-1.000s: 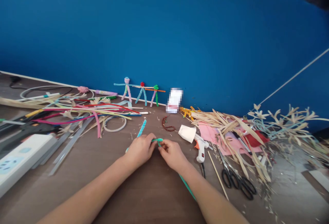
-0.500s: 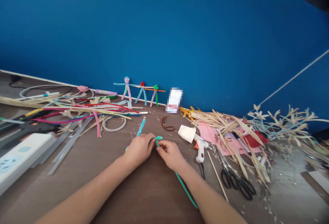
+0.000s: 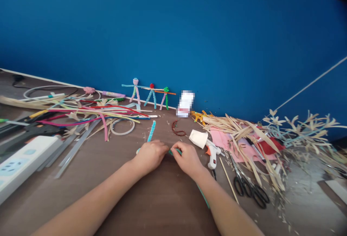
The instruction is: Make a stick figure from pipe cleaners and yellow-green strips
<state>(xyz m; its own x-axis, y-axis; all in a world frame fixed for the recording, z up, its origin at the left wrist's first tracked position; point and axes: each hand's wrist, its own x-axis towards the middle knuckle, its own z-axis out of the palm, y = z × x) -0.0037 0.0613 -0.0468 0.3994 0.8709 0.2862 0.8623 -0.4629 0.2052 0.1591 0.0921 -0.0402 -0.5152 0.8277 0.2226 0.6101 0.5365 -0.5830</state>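
Note:
My left hand (image 3: 152, 154) is closed, its fingertips pinched at one end of a green pipe cleaner (image 3: 177, 151). From beneath that hand a twisted blue pipe-cleaner piece (image 3: 151, 131) sticks out toward the wall, and a pale bit shows at its left side. Whether the blue piece is gripped or only covered, I cannot tell. Close beside it my right hand (image 3: 187, 159) pinches the same green strand between thumb and fingers. The strand's long tail runs under my right wrist and comes out along the forearm. The fingers hide most of the join.
Three pipe-cleaner figures (image 3: 151, 97) lean on the blue wall (image 3: 173, 41). A white glue gun (image 3: 213, 158), black-handled scissors (image 3: 251, 191), a thin stick (image 3: 229, 180) and dried husks (image 3: 230, 127) lie right. Left are a power strip (image 3: 25, 163), colourful strips (image 3: 89, 113) and a clear coil (image 3: 122, 127).
The green pipe cleaner's curled end, seen standing above the fingertips before, is now lower and mostly behind my right fingers. My right hand has tilted, and the view has shifted slightly.

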